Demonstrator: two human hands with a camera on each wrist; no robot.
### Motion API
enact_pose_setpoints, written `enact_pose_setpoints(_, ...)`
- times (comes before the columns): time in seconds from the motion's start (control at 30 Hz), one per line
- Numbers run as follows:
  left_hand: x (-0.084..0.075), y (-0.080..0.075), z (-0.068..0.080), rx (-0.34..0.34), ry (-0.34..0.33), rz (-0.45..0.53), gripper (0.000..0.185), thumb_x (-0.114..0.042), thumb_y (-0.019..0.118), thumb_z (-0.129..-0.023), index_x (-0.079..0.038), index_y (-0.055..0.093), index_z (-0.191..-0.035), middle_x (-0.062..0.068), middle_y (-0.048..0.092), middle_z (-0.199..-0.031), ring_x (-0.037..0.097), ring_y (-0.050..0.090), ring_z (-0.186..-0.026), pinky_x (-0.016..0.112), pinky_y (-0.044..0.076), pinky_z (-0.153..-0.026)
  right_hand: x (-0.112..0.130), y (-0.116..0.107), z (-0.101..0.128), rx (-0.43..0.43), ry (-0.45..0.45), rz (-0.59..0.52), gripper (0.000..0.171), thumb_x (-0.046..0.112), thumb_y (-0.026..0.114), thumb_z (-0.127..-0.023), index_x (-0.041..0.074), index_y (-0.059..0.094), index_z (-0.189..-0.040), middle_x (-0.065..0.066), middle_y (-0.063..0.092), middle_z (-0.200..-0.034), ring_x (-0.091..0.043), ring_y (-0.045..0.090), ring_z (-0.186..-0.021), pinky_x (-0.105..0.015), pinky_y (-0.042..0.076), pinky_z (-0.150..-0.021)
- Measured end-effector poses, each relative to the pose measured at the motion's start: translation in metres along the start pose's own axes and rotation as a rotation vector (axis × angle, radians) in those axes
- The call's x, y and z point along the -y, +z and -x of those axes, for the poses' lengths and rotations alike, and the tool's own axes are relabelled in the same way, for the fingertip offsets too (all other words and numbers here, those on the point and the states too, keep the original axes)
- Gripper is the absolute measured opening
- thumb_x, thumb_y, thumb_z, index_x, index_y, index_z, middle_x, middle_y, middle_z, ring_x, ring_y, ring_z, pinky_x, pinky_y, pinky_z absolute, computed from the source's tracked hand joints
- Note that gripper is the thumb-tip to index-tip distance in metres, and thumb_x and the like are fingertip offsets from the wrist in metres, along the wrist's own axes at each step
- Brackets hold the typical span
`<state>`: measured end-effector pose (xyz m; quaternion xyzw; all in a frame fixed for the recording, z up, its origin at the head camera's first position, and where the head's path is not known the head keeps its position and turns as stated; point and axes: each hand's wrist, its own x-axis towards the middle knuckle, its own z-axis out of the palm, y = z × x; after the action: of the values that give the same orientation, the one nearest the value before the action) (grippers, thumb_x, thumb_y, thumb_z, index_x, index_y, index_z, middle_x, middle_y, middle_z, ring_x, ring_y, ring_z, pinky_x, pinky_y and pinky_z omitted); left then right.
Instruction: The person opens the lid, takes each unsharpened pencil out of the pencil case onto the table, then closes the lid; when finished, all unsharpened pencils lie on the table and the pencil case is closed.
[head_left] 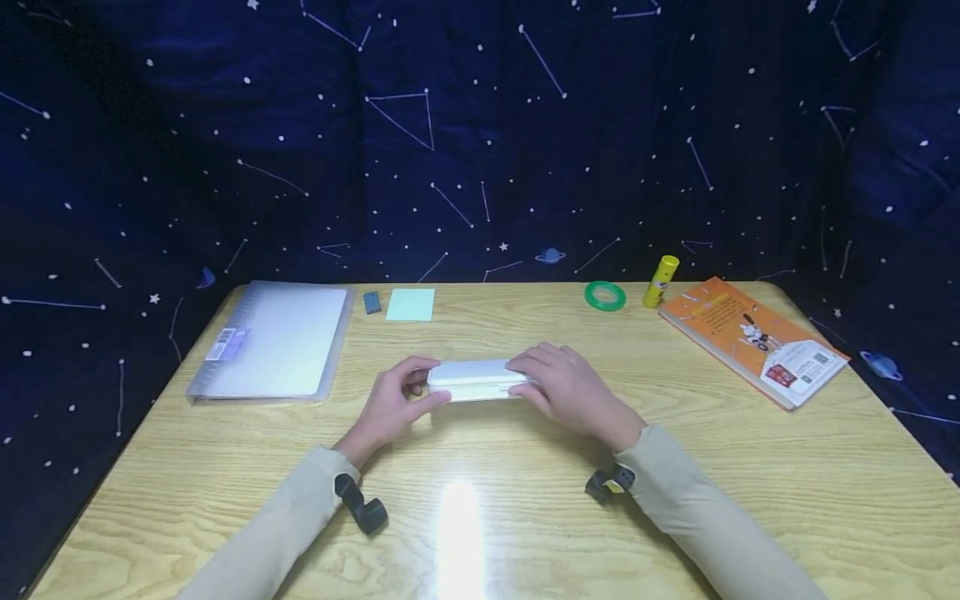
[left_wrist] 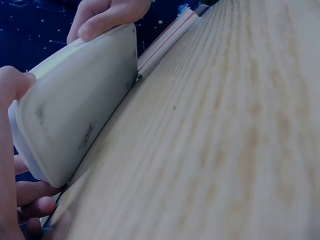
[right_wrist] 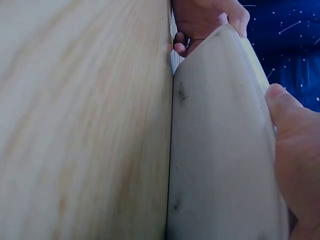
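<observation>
A white case (head_left: 475,380) lies flat near the middle of the table (head_left: 750,467). The left hand (head_left: 392,406) grips its left end, thumb on top and fingers curled round it; the right hand (head_left: 567,389) covers its right end, fingers bent over the top and thumb at the near edge. A folder (head_left: 273,340) lies to the left, a book (head_left: 753,337) to the right.

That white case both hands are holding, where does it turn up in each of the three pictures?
Head view: the white case lies mid-table, between the left hand and the right hand.
Left wrist view: the case fills the left side, its edge on the wooden table.
Right wrist view: the case fills the right half.
Shared landmark: the wood-grain tabletop the case rests on.
</observation>
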<state>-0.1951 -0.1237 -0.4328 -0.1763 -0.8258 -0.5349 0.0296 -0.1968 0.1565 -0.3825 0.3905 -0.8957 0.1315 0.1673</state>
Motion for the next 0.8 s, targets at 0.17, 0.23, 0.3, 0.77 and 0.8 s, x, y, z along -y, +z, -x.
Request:
enact_pose_setpoints(0.17, 0.0000, 0.0034, 0.0015, -0.025, 0.010, 0.005, 0.044, -0.016, 0.074, -0.082, -0.003, 0.062, -0.122, 0.015, 0.071, -0.103, 0.016, 0.054, -0.080, 0.022, 0.046, -0.072, 0.0011, 0.0003, -0.0009, 0.007, 0.002, 0.022, 0.036, 0.036, 0.058, -0.092, 0.009, 0.067, -0.114, -0.005, 0.069, -0.110, -0.023, 0.062, -0.104, -0.040, 0.051, -0.080)
enact_pose_setpoints(0.23, 0.0000, 0.0039, 0.0012, -0.030, 0.002, 0.025, 0.043, -0.016, 0.073, -0.082, -0.002, 0.062, -0.122, 0.015, 0.071, -0.103, 0.015, 0.054, -0.079, 0.021, 0.046, -0.071, 0.0009, 0.0001, -0.0014, 0.011, 0.001, 0.028, 0.037, 0.038, 0.056, -0.094, 0.009, 0.066, -0.114, -0.006, 0.068, -0.110, -0.023, 0.062, -0.104, -0.040, 0.051, -0.080)
enact_pose_setpoints(0.3, -0.0006, 0.0038, 0.0003, -0.030, -0.005, 0.049, 0.044, -0.015, 0.073, -0.083, -0.001, 0.061, -0.123, 0.016, 0.071, -0.104, 0.015, 0.054, -0.079, 0.021, 0.046, -0.071, 0.0004, 0.0003, -0.0022, 0.013, 0.004, 0.043, 0.039, 0.040, 0.052, -0.095, 0.009, 0.066, -0.114, -0.006, 0.068, -0.110, -0.024, 0.062, -0.105, -0.040, 0.051, -0.080)
enact_pose_setpoints(0.77, -0.0027, 0.0019, -0.0001, -0.007, -0.079, 0.076, 0.046, -0.018, 0.070, -0.085, -0.001, 0.058, -0.126, 0.018, 0.069, -0.105, 0.016, 0.055, -0.081, 0.020, 0.047, -0.070, 0.0041, -0.0006, -0.0049, 0.025, 0.042, 0.055, 0.037, 0.038, 0.054, -0.094, 0.010, 0.067, -0.114, -0.005, 0.069, -0.111, -0.023, 0.062, -0.106, -0.040, 0.052, -0.080)
enact_pose_setpoints(0.8, -0.0028, 0.0024, 0.0000, -0.005, -0.079, 0.078, 0.046, -0.018, 0.070, -0.085, -0.001, 0.058, -0.126, 0.018, 0.069, -0.105, 0.016, 0.055, -0.081, 0.020, 0.047, -0.070, 0.0042, -0.0005, -0.0045, 0.025, 0.045, 0.055, 0.038, 0.039, 0.054, -0.094, 0.010, 0.067, -0.114, -0.005, 0.069, -0.111, -0.023, 0.062, -0.106, -0.040, 0.052, -0.080)
